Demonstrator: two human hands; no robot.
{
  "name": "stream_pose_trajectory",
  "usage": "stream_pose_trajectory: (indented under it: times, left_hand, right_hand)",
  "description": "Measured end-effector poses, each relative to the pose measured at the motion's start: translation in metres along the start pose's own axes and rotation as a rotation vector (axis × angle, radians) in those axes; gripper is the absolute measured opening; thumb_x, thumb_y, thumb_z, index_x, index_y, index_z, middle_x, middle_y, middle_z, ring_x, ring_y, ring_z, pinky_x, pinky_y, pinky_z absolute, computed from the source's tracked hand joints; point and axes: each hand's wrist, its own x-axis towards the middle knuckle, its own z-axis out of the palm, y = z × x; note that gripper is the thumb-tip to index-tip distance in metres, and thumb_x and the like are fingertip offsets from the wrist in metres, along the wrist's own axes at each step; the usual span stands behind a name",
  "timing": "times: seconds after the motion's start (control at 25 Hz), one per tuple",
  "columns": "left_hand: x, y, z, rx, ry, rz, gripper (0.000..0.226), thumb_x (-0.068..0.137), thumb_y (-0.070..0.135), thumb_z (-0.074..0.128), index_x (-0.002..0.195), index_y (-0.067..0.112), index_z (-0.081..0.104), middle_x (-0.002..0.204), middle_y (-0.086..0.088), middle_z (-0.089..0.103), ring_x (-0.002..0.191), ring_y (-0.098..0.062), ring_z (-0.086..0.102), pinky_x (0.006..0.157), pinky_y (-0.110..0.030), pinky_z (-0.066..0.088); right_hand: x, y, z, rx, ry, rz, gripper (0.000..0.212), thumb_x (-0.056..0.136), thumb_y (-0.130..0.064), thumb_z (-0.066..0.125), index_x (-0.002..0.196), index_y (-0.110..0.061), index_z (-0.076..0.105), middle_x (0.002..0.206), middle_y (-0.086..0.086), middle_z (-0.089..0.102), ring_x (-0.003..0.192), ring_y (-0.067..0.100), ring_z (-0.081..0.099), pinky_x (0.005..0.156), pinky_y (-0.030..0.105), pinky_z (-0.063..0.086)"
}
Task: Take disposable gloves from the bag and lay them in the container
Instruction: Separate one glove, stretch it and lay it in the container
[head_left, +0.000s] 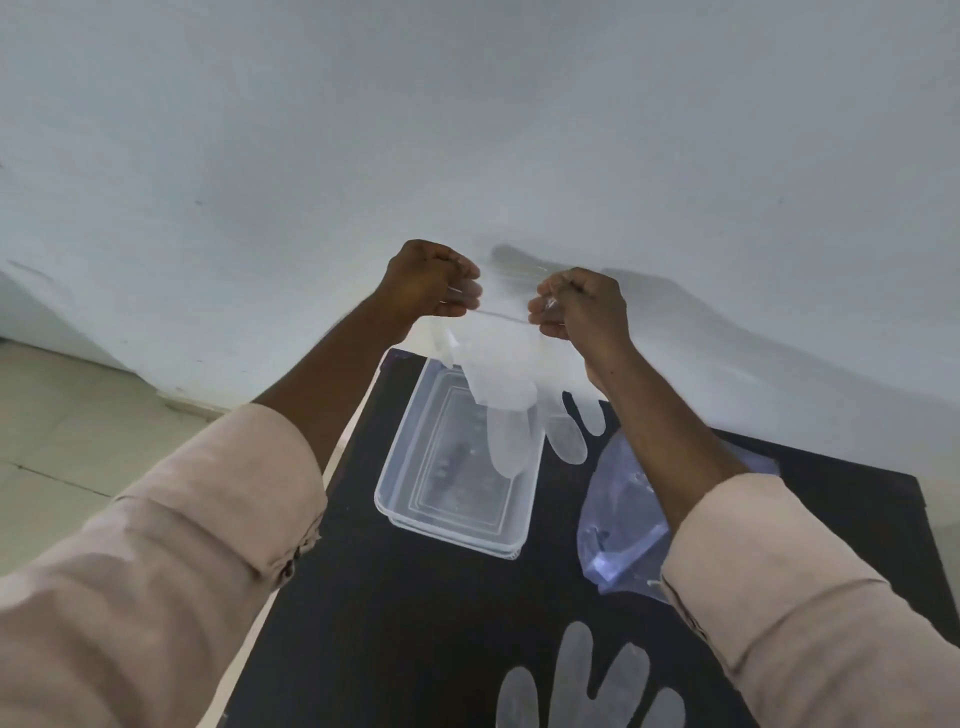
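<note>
Nearest me, one clear glove (587, 686) lies flat on the dark table (415, 623). Both fists are pinched shut on another glove's (506, 384) cuff — left hand (428, 280), right hand (584, 304) — holding it up over the far end of the clear container (452, 525), bag (621, 514) to its right. Next I'd guess: lower it in flat, then let go.

Black table (395, 613): container (452, 499), bag (623, 525), 1 flat glove (582, 680).

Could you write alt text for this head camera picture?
Both hands, left hand and right hand, hold a thin translucent disposable glove stretched above a clear rectangular plastic container on a black table. A crinkled clear plastic bag lies right of it.
</note>
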Motion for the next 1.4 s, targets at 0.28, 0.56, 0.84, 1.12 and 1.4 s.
stream_pose_trajectory:
  times: [0.28,0.56,0.84,1.12,1.4]
  left_hand:
    - [0.025,0.005,-0.012,-0.027,0.043,0.159,0.017,0.091,0.009,0.051,0.084,0.007,0.066,0.081,-0.013,0.069,0.069,-0.024,0.069,0.07,-0.033,0.057]
    - [0.005,0.016,-0.018,0.034,0.058,0.403,0.021,0.095,0.015,0.051,0.089,0.005,0.068,0.085,-0.01,0.073,0.083,-0.024,0.073,0.071,-0.033,0.057]
    - [-0.032,-0.095,-0.013,0.33,-0.045,0.498,0.019,0.096,0.019,0.053,0.087,0.01,0.067,0.077,-0.008,0.07,0.073,-0.024,0.065,0.068,-0.034,0.049]
    - [-0.037,-0.184,-0.01,0.894,-0.227,0.609,0.026,0.096,0.025,0.042,0.091,0.014,0.064,0.079,-0.005,0.072,0.066,-0.025,0.066,0.091,-0.044,0.05]
    - [-0.051,-0.202,-0.004,1.152,-0.224,0.7,0.019,0.09,0.027,0.054,0.087,0.016,0.069,0.089,-0.007,0.077,0.089,-0.025,0.073,0.112,-0.053,0.031]
  right_hand:
    - [0.022,-0.004,0.024,-0.064,0.119,-0.262,0.023,0.09,-0.005,0.043,0.081,-0.007,0.064,0.076,0.01,0.072,0.071,0.019,0.07,0.07,0.031,0.056]
    - [-0.005,-0.017,0.015,-0.127,0.223,-0.504,0.02,0.095,-0.006,0.045,0.089,-0.006,0.064,0.084,0.001,0.07,0.081,0.007,0.067,0.073,0.019,0.051]
    - [-0.067,0.096,0.029,-0.423,0.102,-0.531,0.03,0.099,-0.026,0.042,0.094,-0.008,0.066,0.077,0.003,0.068,0.066,0.006,0.056,0.067,0.018,0.041]
    - [-0.086,0.169,0.034,-0.818,-0.066,-0.393,0.034,0.097,-0.03,0.035,0.1,-0.018,0.067,0.1,0.001,0.074,0.097,0.019,0.066,0.106,0.041,0.032]
    - [-0.089,0.174,0.033,-1.042,-0.195,-0.46,0.025,0.091,-0.031,0.049,0.103,-0.022,0.07,0.108,-0.001,0.074,0.115,0.023,0.063,0.11,0.051,0.031]
